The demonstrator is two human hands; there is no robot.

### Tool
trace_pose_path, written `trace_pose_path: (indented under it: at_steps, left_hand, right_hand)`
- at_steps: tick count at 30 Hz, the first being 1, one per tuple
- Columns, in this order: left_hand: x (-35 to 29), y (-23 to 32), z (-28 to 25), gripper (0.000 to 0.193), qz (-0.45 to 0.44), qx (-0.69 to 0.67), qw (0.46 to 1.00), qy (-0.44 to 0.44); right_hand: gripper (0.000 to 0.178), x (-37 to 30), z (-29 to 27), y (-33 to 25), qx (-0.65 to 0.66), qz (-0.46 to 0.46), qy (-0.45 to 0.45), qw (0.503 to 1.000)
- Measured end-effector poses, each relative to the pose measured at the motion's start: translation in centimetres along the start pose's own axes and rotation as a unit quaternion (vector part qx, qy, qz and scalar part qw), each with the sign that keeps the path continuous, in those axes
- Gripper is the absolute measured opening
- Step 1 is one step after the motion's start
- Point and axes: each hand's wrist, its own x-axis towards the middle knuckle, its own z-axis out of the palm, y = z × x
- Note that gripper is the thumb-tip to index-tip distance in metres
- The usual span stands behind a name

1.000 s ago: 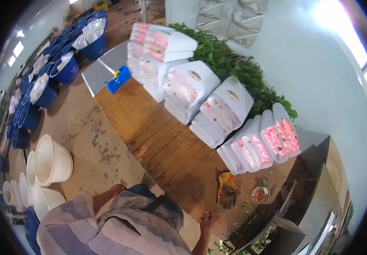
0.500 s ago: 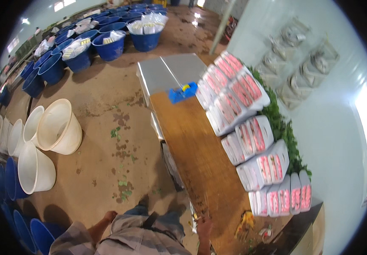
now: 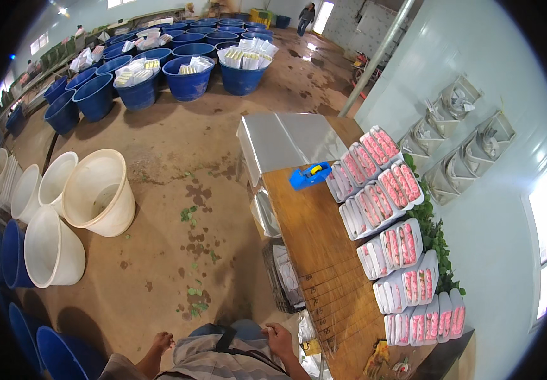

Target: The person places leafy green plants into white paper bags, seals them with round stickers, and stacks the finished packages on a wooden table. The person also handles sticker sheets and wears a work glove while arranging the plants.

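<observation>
My left hand (image 3: 163, 341) hangs beside my body at the lower edge, fingers loosely curled with nothing seen in them. In front of my waist is my right hand (image 3: 278, 337), its fingers curled in and also holding nothing visible. It is nearest to the left edge of a wooden table (image 3: 314, 247), a little apart from it. On the table's right side stand rows of pink flower bunches (image 3: 392, 190) in pale wrapping, their green leaves (image 3: 435, 247) toward the wall. A blue tape dispenser (image 3: 310, 176) with a yellow hub sits toward the far end.
Clear plastic sheeting (image 3: 289, 139) covers the table's far end. A dark crate (image 3: 281, 272) is under the table. White tubs (image 3: 99, 193) stand left, and many blue tubs (image 3: 188, 79) fill the back. Yellow gloves (image 3: 376, 359) lie at the near end. A person (image 3: 306, 19) is far back.
My right hand has left the table edge and come in toward my waist. The view has shifted, so the table sits further right and lower; a distant person now shows fully.
</observation>
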Motion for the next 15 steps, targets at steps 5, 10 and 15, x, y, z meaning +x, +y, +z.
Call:
trace_pose_path:
  at_steps: [5, 10, 15]
  left_hand:
    - [2.7, 8.1, 3.2, 0.047, 0.114, 0.11, 0.987, 0.001]
    - [3.5, 16.2, 5.5, 0.039, 0.166, 0.178, 0.97, 0.002]
    - [4.1, 20.3, 6.4, 0.031, 0.124, 0.169, 0.976, 0.054]
  right_hand:
    - [0.024, 2.9, -1.1, -0.1, 0.107, 0.044, 0.02, 0.993]
    - [0.026, 9.2, -2.2, 0.4, 0.002, 0.089, 0.051, 0.995]
    - [0.025, 15.6, -3.8, -0.6, 0.041, 0.034, 0.011, 0.998]
